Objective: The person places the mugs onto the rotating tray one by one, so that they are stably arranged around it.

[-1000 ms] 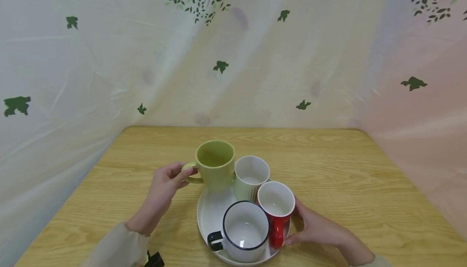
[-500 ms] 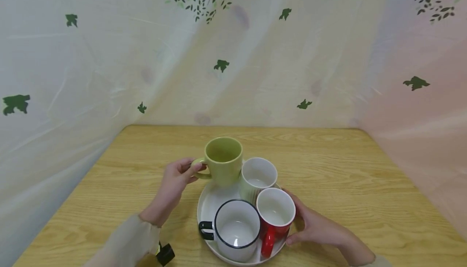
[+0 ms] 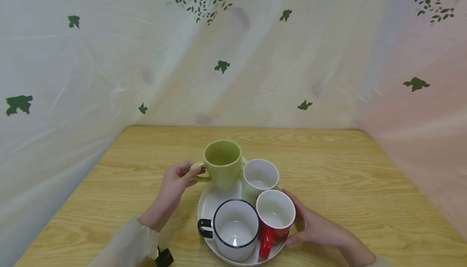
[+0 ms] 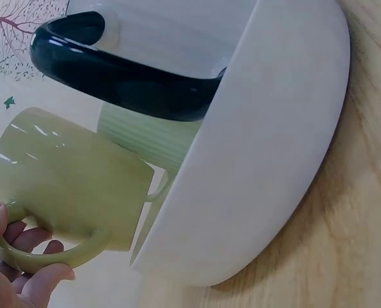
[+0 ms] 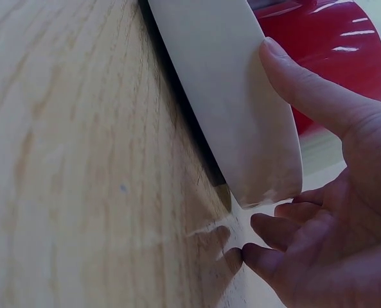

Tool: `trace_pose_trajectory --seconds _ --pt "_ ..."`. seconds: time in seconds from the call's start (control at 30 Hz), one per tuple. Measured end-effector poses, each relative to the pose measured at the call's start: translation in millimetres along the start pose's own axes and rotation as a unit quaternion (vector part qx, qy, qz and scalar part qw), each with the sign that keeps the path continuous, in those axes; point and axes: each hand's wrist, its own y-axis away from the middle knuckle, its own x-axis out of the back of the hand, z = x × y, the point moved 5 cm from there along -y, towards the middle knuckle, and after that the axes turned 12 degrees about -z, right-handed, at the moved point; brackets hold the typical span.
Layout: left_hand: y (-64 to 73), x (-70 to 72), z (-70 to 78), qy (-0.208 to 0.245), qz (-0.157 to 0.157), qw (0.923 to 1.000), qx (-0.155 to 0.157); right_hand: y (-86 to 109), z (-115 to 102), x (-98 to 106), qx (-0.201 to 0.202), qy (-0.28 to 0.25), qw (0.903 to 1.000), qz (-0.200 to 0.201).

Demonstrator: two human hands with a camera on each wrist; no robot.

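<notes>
My left hand [image 3: 175, 181] pinches the handle of a yellow-green mug [image 3: 223, 173]. The mug is upright, its base right at the far rim of a round white tray [image 3: 208, 206]. In the left wrist view, thumb and fingers wrap the mug's handle [image 4: 55, 256]. My right hand [image 3: 317, 226] spans the tray's right edge, thumb against its wall [image 5: 241, 109] and fingers loosely bent near the rim. On the tray stand a pale green ribbed mug [image 3: 251, 190], a red mug [image 3: 282, 232] with a white inside, and a white mug [image 3: 237, 228] with a black rim and handle.
The tray rests on a wooden table [image 3: 346, 169]. A pale curtain [image 3: 255, 88] with leaf prints hangs behind and on both sides. A small black box [image 3: 164, 257] sits by the left sleeve [image 3: 127, 240].
The tray has turned clockwise, carrying the white and red mugs' handles left and the ribbed mug right. My left hand has moved right with the yellow-green mug, then slightly lower. The right hand stayed put.
</notes>
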Motion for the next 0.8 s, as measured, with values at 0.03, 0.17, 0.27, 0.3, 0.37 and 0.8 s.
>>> trace_pose_trajectory --seconds 0.03,0.17,0.27,0.3,0.37,0.8 --pt "1.2 0.6 -0.9 0.002 0.001 1.0 0.002 0.0 0 0 0.0 0.0 1.0 0.001" --pt "7.2 1.7 -3.4 0.003 0.0 1.0 0.005 0.3 -2 0 0.009 0.011 0.9999 -0.001" --pt "11.4 0.8 -5.2 0.008 0.001 0.9999 0.008 0.4 -3 0 0.012 0.014 0.9998 0.001" --pt "12.5 0.3 -5.6 0.009 0.002 0.9999 0.008 0.5 -4 0 0.014 0.017 0.9998 0.002" --pt "14.3 -1.1 -7.0 0.013 0.005 0.9999 0.01 0.4 -4 -1 0.016 0.024 0.9996 0.006" --pt "18.8 -8.7 -16.3 0.011 0.014 0.9995 0.024 -0.1 -5 -2 0.021 0.026 0.9994 0.01"
